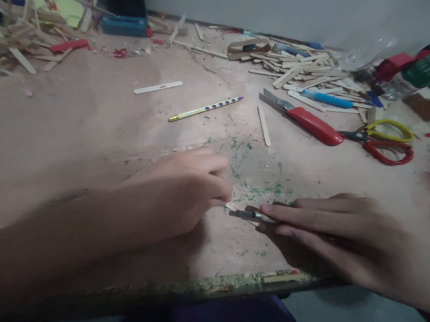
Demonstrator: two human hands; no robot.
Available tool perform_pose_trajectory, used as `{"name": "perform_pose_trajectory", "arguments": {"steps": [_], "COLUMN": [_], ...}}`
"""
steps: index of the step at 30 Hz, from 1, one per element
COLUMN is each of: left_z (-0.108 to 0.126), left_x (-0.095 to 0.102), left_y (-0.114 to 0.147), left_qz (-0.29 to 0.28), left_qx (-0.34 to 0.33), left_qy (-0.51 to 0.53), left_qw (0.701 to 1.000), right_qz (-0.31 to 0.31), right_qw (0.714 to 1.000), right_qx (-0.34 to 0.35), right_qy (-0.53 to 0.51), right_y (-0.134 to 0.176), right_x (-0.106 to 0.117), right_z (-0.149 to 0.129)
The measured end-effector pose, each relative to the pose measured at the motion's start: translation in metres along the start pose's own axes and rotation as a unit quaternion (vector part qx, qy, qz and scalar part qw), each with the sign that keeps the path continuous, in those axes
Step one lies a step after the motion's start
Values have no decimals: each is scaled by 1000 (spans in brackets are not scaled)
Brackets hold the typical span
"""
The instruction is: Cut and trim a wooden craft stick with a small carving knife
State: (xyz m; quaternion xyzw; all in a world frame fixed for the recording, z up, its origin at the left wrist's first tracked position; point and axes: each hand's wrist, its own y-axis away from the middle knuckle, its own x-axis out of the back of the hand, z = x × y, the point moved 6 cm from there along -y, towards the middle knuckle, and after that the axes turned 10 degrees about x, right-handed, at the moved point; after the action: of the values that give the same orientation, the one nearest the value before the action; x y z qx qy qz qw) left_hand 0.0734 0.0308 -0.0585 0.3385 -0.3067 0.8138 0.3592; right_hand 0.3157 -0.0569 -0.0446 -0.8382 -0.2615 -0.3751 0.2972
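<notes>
My right hand (332, 232) is closed around a slim craft knife (258, 216) with a silver collar, its tip pointing left, low over the table (102, 118). Just left of that tip, my left hand (198, 190) rests on the surface with its fingers curled in. A short end of a pale wooden craft stick (231, 207) pokes out from under those fingers, by the blade. The rest of the stick is hidden by the hand. Whether the blade touches the wood I cannot tell. Green specks and scratches mark the tabletop around both hands.
Beyond the hands lie a dotted pencil (205, 109), two loose craft sticks, a red-handled utility knife (315, 125) and scissors (388, 141). A heap of craft sticks (303, 69) and a plastic bottle (419, 71) are at the back right. More sticks (20, 39) pile up back left.
</notes>
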Motion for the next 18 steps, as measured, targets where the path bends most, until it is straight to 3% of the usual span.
{"name": "perform_pose_trajectory", "arguments": {"steps": [5, 18], "left_z": [-1, -3], "left_x": [-1, -3], "left_y": [-1, -2], "left_qz": [-26, -52], "left_qx": [24, 44], "left_qy": [0, -4], "left_qw": [999, 998], "right_qz": [16, -89], "right_qw": [999, 994], "right_qx": [-20, 8], "right_qy": [28, 64], "right_y": [1, -17], "right_x": [9, 15], "right_z": [4, -7]}}
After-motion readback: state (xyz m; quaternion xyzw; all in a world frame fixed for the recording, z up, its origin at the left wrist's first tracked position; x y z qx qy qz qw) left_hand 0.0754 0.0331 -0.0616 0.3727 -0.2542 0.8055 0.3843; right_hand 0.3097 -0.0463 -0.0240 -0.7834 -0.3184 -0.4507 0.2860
